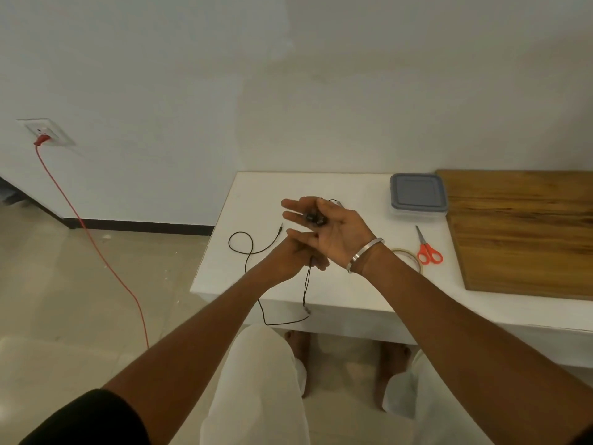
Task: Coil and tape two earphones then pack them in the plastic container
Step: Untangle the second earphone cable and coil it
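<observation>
Plainly, in the head view, the risk lies in the slack; the right hand [333,232] is turned palm-up with fingers spread, the two dark earbuds [315,219] cradled between thumb and fingers, while the left hand [293,256] sits just under it, fingers curled and pinching the thin black cable [253,248] near the right wrist; below that pinch the cord hangs off the table's front edge in a long loop, and its far end with the jack plug [280,227] trails across the white table [337,284], so I judge that a quick wind could snag the hanging loop on the table edge or drag the plug, and the springy wire could twist into uneven turns or slip off the open fingers; the buds, only lightly cupped, might drop; the cable looks fine, limp and smooth; the plastic container [418,194] is a clear square tub under a grey-blue lid, shut, well apart to the right beside a grained wooden board [526,232]; orange-handled scissors [428,248] and a translucent tape roll [407,256] lie near the right wrist; a second earphone I cannot make out.
</observation>
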A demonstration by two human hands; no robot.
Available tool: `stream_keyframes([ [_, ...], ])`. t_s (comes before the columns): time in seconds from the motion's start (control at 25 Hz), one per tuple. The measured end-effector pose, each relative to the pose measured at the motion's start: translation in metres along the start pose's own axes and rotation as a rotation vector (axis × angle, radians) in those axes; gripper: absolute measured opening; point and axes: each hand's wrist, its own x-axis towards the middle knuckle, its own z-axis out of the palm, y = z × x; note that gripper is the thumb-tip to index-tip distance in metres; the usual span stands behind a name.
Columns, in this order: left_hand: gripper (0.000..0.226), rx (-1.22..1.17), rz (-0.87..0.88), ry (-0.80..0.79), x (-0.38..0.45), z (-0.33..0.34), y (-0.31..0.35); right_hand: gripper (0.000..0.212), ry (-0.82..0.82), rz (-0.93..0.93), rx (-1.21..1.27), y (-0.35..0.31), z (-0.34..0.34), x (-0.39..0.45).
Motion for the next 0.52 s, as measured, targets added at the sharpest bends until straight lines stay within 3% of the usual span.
stream_keyframes([
  [0.12, 0.026, 0.014, 0.006, -0.093, -0.003, 0.002, -0.007, 0.031, 0.092, -0.073, -0.181, -0.007, -0.011, 0.001],
  [0.36, 0.026, 0.103, -0.041, -0.078, -0.004, 0.0, -0.015, 0.033, 0.297, -0.086, -0.695, -0.009, -0.027, 0.002],
  [0.52, 0.022, 0.178, -0.028, -0.056, -0.008, -0.009, -0.012, 0.03, 0.345, -0.13, -1.124, -0.004, -0.04, 0.003],
])
